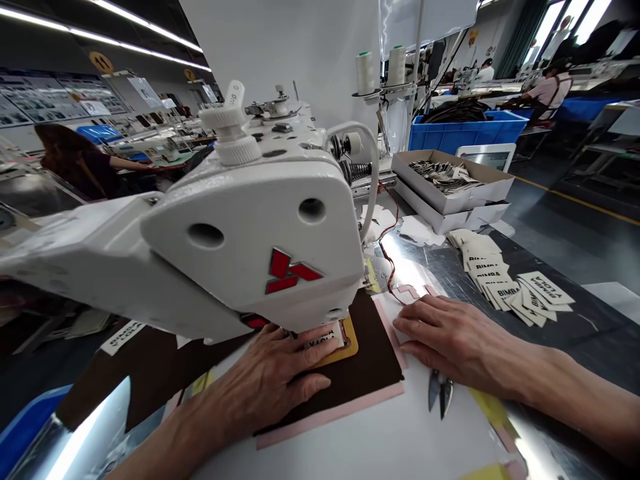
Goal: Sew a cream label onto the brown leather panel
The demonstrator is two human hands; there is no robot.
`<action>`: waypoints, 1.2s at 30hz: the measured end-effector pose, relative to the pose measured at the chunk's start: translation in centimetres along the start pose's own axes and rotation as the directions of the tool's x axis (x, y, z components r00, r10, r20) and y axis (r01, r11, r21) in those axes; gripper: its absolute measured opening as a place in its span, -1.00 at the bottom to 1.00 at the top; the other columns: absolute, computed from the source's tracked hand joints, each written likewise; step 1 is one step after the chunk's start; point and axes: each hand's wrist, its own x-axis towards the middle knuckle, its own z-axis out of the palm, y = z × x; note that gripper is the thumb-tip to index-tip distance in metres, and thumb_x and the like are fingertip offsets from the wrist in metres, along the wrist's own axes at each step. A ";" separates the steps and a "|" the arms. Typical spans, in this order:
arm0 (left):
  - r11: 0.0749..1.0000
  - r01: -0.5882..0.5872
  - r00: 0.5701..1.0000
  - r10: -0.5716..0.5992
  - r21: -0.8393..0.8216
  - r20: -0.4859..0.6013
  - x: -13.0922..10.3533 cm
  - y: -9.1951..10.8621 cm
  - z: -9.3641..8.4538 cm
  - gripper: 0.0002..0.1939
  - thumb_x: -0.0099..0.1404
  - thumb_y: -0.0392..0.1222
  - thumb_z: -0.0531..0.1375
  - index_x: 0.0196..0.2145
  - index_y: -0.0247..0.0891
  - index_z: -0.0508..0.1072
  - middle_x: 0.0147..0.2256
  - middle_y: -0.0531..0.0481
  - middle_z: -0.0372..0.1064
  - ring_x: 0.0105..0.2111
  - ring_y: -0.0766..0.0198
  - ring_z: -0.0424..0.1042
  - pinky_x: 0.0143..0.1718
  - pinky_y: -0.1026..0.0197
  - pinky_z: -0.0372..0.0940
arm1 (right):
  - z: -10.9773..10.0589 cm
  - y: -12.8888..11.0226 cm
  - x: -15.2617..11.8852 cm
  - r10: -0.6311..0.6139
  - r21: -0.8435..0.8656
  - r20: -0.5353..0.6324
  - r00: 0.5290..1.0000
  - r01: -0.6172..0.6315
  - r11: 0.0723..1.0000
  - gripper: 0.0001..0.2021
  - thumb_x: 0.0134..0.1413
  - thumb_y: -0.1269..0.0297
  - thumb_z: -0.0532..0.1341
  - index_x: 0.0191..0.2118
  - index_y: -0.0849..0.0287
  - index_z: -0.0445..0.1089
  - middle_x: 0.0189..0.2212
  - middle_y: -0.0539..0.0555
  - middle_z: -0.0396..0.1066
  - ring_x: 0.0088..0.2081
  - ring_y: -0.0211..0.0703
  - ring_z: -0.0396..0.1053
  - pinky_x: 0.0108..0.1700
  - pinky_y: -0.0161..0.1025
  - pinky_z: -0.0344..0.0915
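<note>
A white sewing machine head (260, 227) with a red logo fills the middle of the view. Under it lies a dark brown fabric panel (370, 347) with pink strips along its edges. My left hand (285, 373) lies with fingers apart on the panel, over a white printed label (323, 337) beside a yellow frame (353, 340). The needle area is hidden behind the machine head. To the right, my right hand (440, 333) rests flat on the white work surface at the pink edge, palm down and holding nothing visible. Small thread snips (441, 393) lie just below it.
Several printed labels (500, 280) are fanned out at right. Behind them stand a cardboard box (445, 177) of labels and a blue crate (465, 130). Thread cones (366, 73) stand behind the machine. Other people sit at left and far right.
</note>
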 end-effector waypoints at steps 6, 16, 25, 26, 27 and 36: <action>1.000 -0.008 1.000 0.008 0.015 -0.007 0.0 0.3 -0.1 -0.45 0.55 -0.08 0.20 0.42 0.08 0.23 0.41 0.10 0.19 0.22 0.06 0.43 0.25 0.03 0.23 | 0.2 0.3 -0.2 0.019 -0.017 -0.012 1.000 -0.020 1.000 -0.76 0.53 0.20 0.09 0.06 0.14 0.46 -0.10 0.18 0.50 -0.01 0.05 0.49 0.09 0.09 0.42; 0.998 0.061 0.997 -0.060 0.019 -0.047 1.0 -0.7 -0.3 -0.53 0.64 0.07 -0.03 0.39 0.03 0.32 -0.52 0.06 0.46 -0.53 0.15 0.44 -0.38 0.18 0.31 | 0.0 1.2 -0.3 0.017 -0.026 0.016 1.000 -0.016 1.000 -0.76 0.53 0.20 0.10 0.01 0.18 0.46 -0.02 0.22 0.48 0.00 0.07 0.46 0.05 0.10 0.46; 0.997 0.072 0.996 -0.070 0.038 -0.063 0.9 -1.0 -0.3 -0.53 0.66 0.02 -0.07 0.34 -0.09 0.40 -0.55 0.06 0.43 -0.53 0.13 0.45 -0.41 0.19 0.29 | 0.1 1.5 -0.4 0.034 -0.024 -0.019 0.999 -0.034 0.999 -0.80 0.51 0.21 0.13 0.00 0.15 0.47 -0.05 0.17 0.50 -0.06 0.04 0.48 0.01 0.05 0.43; 0.996 0.081 0.994 -0.078 0.037 -0.074 0.8 -0.8 -0.3 -0.53 0.65 0.01 -0.06 0.35 -0.09 0.38 -0.53 0.06 0.45 -0.51 0.14 0.46 -0.39 0.19 0.31 | 0.1 1.5 -0.4 0.032 -0.029 -0.027 0.999 -0.033 0.999 -0.80 0.51 0.21 0.13 0.00 0.14 0.47 -0.06 0.17 0.50 -0.06 0.03 0.48 0.01 0.05 0.43; 0.995 0.089 0.992 -0.086 0.037 -0.088 0.8 -0.6 -0.3 -0.54 0.65 0.00 -0.04 0.36 -0.08 0.37 -0.50 0.05 0.48 -0.49 0.15 0.48 -0.35 0.19 0.34 | 0.0 1.5 -0.5 0.030 -0.034 -0.037 0.999 -0.031 0.999 -0.80 0.51 0.21 0.13 0.00 0.14 0.48 -0.07 0.17 0.51 -0.07 0.03 0.49 0.01 0.04 0.42; 0.984 0.164 0.971 -0.148 0.073 -0.188 -2.0 -0.5 -0.3 -0.53 0.56 0.03 0.11 0.34 -0.06 0.41 0.09 -0.10 0.55 0.08 -0.01 0.54 0.10 0.01 0.46 | -0.2 1.3 -1.1 0.047 -0.027 -0.039 0.998 -0.049 0.998 -0.81 0.51 0.22 0.14 0.00 0.14 0.47 -0.10 0.16 0.50 -0.05 0.05 0.47 0.03 0.06 0.39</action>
